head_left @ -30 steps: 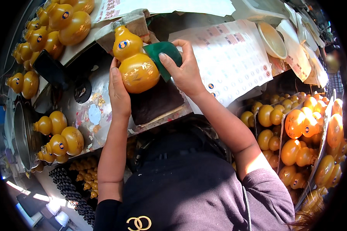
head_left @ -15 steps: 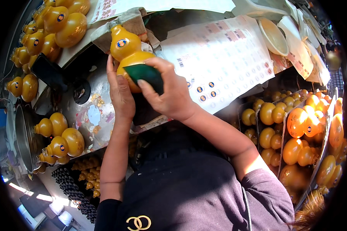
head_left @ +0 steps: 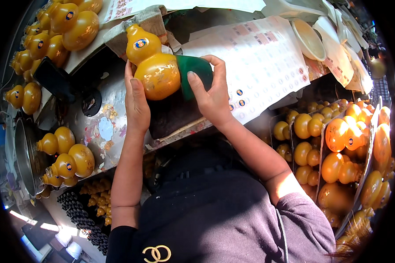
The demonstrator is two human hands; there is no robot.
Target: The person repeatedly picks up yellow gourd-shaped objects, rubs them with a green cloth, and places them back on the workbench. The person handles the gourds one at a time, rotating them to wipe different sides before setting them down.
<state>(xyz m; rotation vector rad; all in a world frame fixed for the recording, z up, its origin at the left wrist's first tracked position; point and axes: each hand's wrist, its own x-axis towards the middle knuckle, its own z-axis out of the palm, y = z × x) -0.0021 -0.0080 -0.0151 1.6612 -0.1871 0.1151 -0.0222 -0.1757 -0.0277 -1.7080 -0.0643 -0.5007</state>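
A yellow gourd-shaped bottle point(head_left: 156, 78) lies tilted at the bench's middle, its clear neck pointing away onto a grey cloth point(head_left: 151, 21). A small blue-and-orange round label sits on its upper bulb, and gold markings show on the lower one. My left hand point(head_left: 137, 103) grips the bottle along its left side, fingers partly hidden behind it. Pinched between thumb and fingers of my right hand point(head_left: 213, 98) is a flexible green sheet point(head_left: 197, 70), bent, its left edge against the lower bulb's right side.
Label sheets point(head_left: 254, 57) spread right of the bottle, near a cream bowl point(head_left: 309, 39). Several yellow gourd bottles point(head_left: 81, 30) stand far left; others point(head_left: 81, 160) sit by a round metal pan point(head_left: 26, 153). A dark phone-like device point(head_left: 55, 81) stands left. Divided crates point(head_left: 322, 149) of gourds are at right.
My right hand has moved right with the green sheet, uncovering the bottle's lower bulb. The bottle stays in my left hand, its label turned slightly.
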